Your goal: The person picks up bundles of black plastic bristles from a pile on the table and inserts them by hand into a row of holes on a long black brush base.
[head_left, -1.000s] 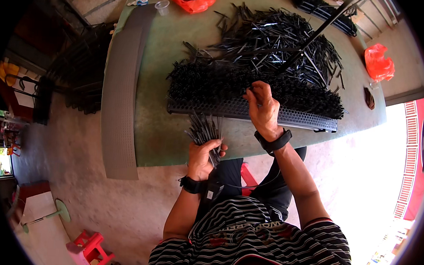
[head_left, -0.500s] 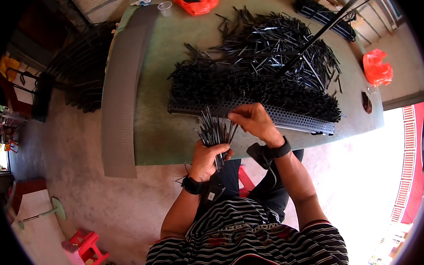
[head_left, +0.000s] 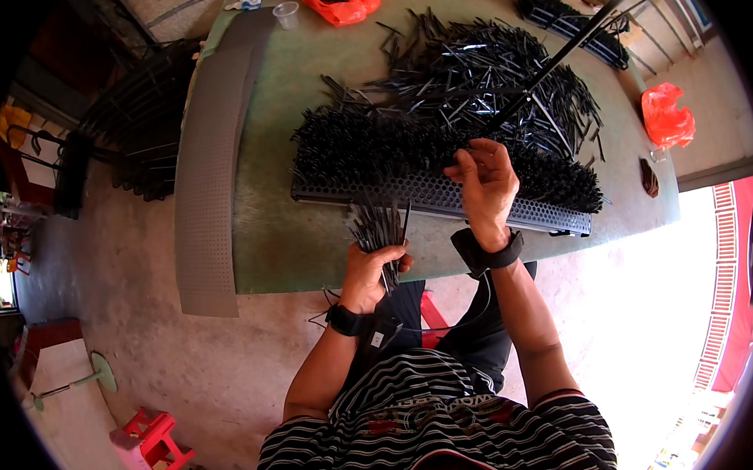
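My left hand (head_left: 368,275) is wrapped round a bundle of thin black strips (head_left: 377,227), their upper ends fanned out just off the table's near edge. In front of it lies a long black perforated tray (head_left: 412,186) whose front rows of holes show bare. Dense upright black strips (head_left: 363,146) fill the tray's far part. Over those strips is my right hand (head_left: 489,189), thumb and fingertips pinched together. Whatever it pinches is too small or hidden to make out. Both wrists wear black bands with small boxes.
A large loose heap of black strips (head_left: 484,72) lies behind the tray, crossed by a slanting black pole (head_left: 561,58). Orange-red plastic bags (head_left: 667,115) and a clear cup (head_left: 285,15) stand on the green table (head_left: 269,188). A grey perforated sheet (head_left: 206,186) overhangs its left side.
My right hand has moved from beside the bundle, up and rightward, to over the upright strips. My left hand still grips the bundle in nearly the same place.
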Demonstrator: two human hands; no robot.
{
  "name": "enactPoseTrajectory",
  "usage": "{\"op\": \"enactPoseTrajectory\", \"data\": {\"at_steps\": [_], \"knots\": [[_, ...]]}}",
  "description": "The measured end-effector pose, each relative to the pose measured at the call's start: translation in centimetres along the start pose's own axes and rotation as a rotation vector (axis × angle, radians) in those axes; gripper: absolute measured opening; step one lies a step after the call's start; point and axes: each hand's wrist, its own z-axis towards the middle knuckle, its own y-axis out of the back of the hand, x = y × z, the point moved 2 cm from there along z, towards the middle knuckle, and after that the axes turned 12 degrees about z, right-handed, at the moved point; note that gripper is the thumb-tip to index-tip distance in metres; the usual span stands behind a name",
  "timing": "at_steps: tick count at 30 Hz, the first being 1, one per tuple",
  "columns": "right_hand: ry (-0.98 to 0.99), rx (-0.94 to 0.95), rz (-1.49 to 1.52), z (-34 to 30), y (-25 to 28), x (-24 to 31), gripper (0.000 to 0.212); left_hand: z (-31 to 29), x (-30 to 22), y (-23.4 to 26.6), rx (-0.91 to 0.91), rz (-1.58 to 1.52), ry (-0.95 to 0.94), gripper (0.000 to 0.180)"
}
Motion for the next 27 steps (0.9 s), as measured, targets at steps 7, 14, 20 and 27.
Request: {"op": "enactPoseTrajectory", "data": {"at_steps": [7,14,20,27], "knots": [[0.07,0.062,-0.152,-0.1,-0.1,-2.7,0.013,0.1,0.4,0.3,-0.011,-0.032,0.014,0.013],[0.435,0.394,-0.721,0.2,-0.8,-0.4,0.021,0.0,0.0,0.4,0.021,-0.088,0.019,0.021],[0.494,0.684,-0.86,-2.4,0.4,1.3,0.033,0.3,0.0,0.3,0.043,-0.107,0.044,0.022],[0.577,0.872,-0.597,-5.2,2.3,1.7,0.031,0.3,0.0,0.2,0.061,-0.114,0.043,0.022]]}}
